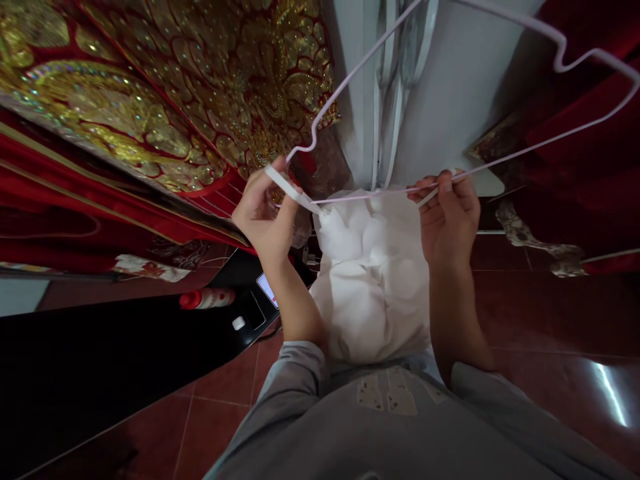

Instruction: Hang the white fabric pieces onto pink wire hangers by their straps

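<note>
A white garment (360, 293) with thin straps hangs in front of my body, just below a pale pink wire clothes hanger (530, 149) held at a slant. My left hand (265, 217) is at one end of the hanger, with the white strap (287, 183) stretched between its forefinger and thumb. On the other side, my right hand (450, 213) has its fingers closed round the hanger's lower bar, with a short piece of the other strap (429, 197) in the pinch. The garment's top edge lies just under the bar.
Red garments with gold sequins (200, 87) hang close on the left. White metal bars (385, 100) stand against a pale panel ahead. Dark red cloth (575, 180) hangs at the right. A black table (125, 347) at left bears a red-capped bottle (207, 299), a phone (251, 310) and a small white case (239, 323).
</note>
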The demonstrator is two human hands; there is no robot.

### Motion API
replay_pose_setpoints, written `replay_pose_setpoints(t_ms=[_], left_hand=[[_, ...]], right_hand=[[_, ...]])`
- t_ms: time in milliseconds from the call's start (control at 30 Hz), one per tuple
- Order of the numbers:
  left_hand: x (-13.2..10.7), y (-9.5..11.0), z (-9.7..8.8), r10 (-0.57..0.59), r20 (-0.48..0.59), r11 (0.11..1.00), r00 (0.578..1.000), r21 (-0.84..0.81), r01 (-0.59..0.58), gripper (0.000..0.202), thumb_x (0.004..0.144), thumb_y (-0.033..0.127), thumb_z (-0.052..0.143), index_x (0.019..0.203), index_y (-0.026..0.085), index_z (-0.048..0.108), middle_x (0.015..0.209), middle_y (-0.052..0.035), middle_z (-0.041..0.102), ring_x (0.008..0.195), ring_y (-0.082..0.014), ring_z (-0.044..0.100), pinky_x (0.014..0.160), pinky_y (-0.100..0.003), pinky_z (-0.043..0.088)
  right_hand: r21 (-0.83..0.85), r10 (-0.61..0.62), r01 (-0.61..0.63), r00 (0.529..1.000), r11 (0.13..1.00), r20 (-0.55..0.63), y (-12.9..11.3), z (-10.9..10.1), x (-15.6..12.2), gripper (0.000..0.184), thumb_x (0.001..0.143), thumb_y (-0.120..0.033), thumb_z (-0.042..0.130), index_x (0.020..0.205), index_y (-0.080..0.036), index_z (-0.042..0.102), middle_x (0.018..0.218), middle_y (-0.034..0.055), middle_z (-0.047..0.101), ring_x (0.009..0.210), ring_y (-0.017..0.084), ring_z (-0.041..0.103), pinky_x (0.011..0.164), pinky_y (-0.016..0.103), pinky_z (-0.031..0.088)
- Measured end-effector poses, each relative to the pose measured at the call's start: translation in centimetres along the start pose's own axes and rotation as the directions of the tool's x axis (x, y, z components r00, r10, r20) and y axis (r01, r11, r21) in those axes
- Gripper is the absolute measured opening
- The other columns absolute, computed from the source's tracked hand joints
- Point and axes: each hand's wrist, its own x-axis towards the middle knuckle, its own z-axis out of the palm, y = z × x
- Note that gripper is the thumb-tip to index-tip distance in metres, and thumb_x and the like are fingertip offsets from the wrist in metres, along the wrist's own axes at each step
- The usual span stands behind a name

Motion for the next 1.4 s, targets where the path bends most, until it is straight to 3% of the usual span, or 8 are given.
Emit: replay_pose_setpoints(t_ms=[300,467,667,767,967,1200,1333,1400], left_hand=[[4.1,2.6,0.7,-0.120,0.258,0.993,0.959,0.053,0.109,0.044,0.095,0.068,0.083,0.107,0.026,0.078,0.089,0.0013,0.073,0.085,-0.0188,0.071,0.082,-0.035,0.062],[4.9,4.3,1.6,-0.260,0.383,0.963,0.886,0.035,0.267,0.044,0.094,0.068,0.080,0.088,0.025,0.074,0.075,0.0001,0.062,0.077,-0.0199,0.063,0.080,-0.035,0.059],[3.1,3.3,2.3,-0.305,0.228,0.936,0.925,-0.108,0.335,0.033,0.101,0.048,0.083,0.083,0.023,0.073,0.072,0.0007,0.057,0.067,-0.0140,0.054,0.067,-0.030,0.052],[1.4,1.6,2.6,-0.423,0.103,0.860,0.900,-0.266,0.435,0.023,0.100,0.038,0.089,0.091,0.023,0.074,0.075,0.0026,0.061,0.066,-0.0119,0.058,0.071,-0.028,0.057],[-3.4,1.4,4.8,-0.592,-0.026,0.720,0.806,-0.467,0.513,0.058,0.082,0.064,0.096,0.121,0.031,0.071,0.108,-0.0021,0.079,0.096,-0.0188,0.078,0.091,-0.031,0.064],[-5.8,3.9,6.9,-0.565,-0.027,0.714,0.824,-0.517,0.472,0.048,0.093,0.067,0.085,0.103,0.024,0.066,0.106,-0.0056,0.085,0.102,-0.0203,0.083,0.096,-0.031,0.062],[-5.3,4.6,6.9,-0.541,-0.074,0.754,0.838,-0.484,0.444,0.049,0.096,0.071,0.079,0.104,0.026,0.061,0.101,-0.0029,0.083,0.101,-0.0214,0.084,0.096,-0.034,0.063],[-5.1,4.8,6.8,-0.527,-0.083,0.772,0.846,-0.464,0.435,0.048,0.098,0.072,0.077,0.105,0.027,0.060,0.091,-0.0003,0.080,0.097,-0.0214,0.084,0.095,-0.035,0.064]], right_hand=[[0.001,-0.069,0.069,0.997,0.998,-0.036,0.4,1.1,-0.6,0.024,0.089,-0.045,0.086,0.087,-0.029,0.069,0.085,-0.0047,0.069,0.080,0.009,0.071,0.073,0.024,0.065],[0.016,-0.067,0.067,0.997,0.998,-0.037,0.1,1.0,-0.3,0.022,0.091,-0.041,0.083,0.090,-0.026,0.068,0.084,-0.0042,0.069,0.080,0.009,0.070,0.074,0.024,0.065],[-0.031,-0.026,0.024,0.997,0.999,-0.074,0.0,0.5,0.2,0.025,0.094,-0.044,0.079,0.091,-0.025,0.063,0.087,-0.0026,0.068,0.081,0.012,0.070,0.083,0.031,0.069],[-0.041,-0.032,0.029,0.997,0.999,-0.076,0.1,0.6,0.2,0.028,0.093,-0.047,0.080,0.090,-0.025,0.063,0.088,-0.0015,0.068,0.080,0.013,0.070,0.081,0.032,0.067],[-0.030,-0.070,0.068,0.993,0.997,-0.099,0.4,2.0,-0.8,0.027,0.089,-0.049,0.084,0.087,-0.027,0.068,0.086,-0.0042,0.073,0.072,0.010,0.068,0.073,0.027,0.061],[-0.049,-0.115,0.108,0.978,0.993,-0.176,0.4,2.6,-0.9,0.030,0.091,-0.049,0.082,0.083,-0.026,0.065,0.089,-0.0026,0.074,0.072,0.011,0.067,0.072,0.028,0.061],[-0.110,-0.134,0.110,0.961,0.988,-0.243,-0.6,1.4,0.9,0.011,0.095,-0.030,0.072,0.085,-0.026,0.072,0.096,0.0003,0.079,0.083,0.014,0.077,0.078,0.031,0.067],[-0.111,-0.198,0.169,0.918,0.979,-0.344,-1.7,0.5,2.1,0.018,0.097,-0.022,0.060,0.086,-0.022,0.076,0.093,0.0026,0.080,0.082,0.013,0.080,0.075,0.026,0.067]])
